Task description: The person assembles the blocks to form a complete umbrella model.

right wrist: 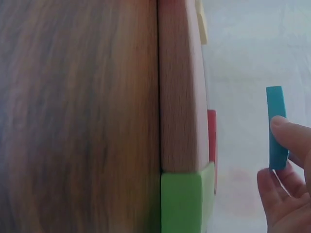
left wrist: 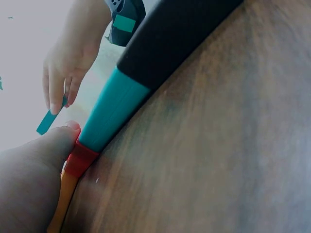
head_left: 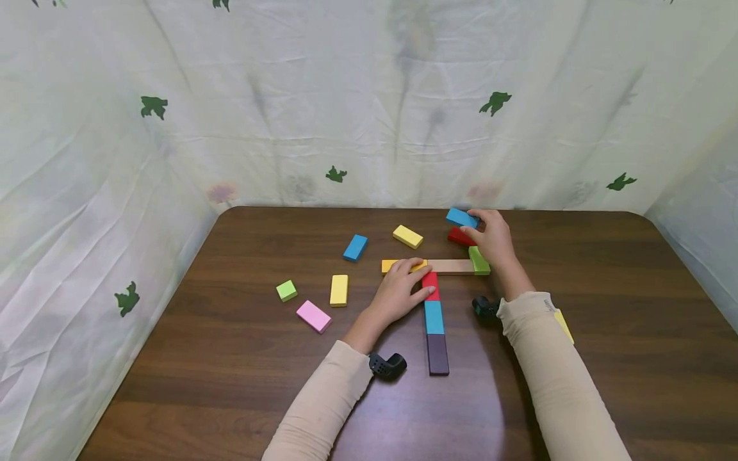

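My right hand [head_left: 496, 242] pinches a blue block [head_left: 459, 218] between thumb and fingers, above a dark red block [head_left: 460, 236] near the table's far edge. In the right wrist view the blue block [right wrist: 276, 103] is held off the table. My left hand [head_left: 396, 293] rests on the T-shaped line of blocks, its fingers over a yellow block [head_left: 389, 266] and its thumb touching a red block [head_left: 430, 282]. Along the crossbar lie a plain wooden block [head_left: 451, 267] and a green block [head_left: 479, 262]. A light-blue block [head_left: 434, 317] and a dark purple block [head_left: 437, 356] form the stem.
Left of the T lie a blue block [head_left: 355, 248], yellow blocks [head_left: 339, 290], a small green block [head_left: 286, 291] and a pink block [head_left: 314, 316]. Another yellow block [head_left: 565, 326] is partly hidden by my right sleeve. A patterned cloth [head_left: 375, 109] hangs behind the table.
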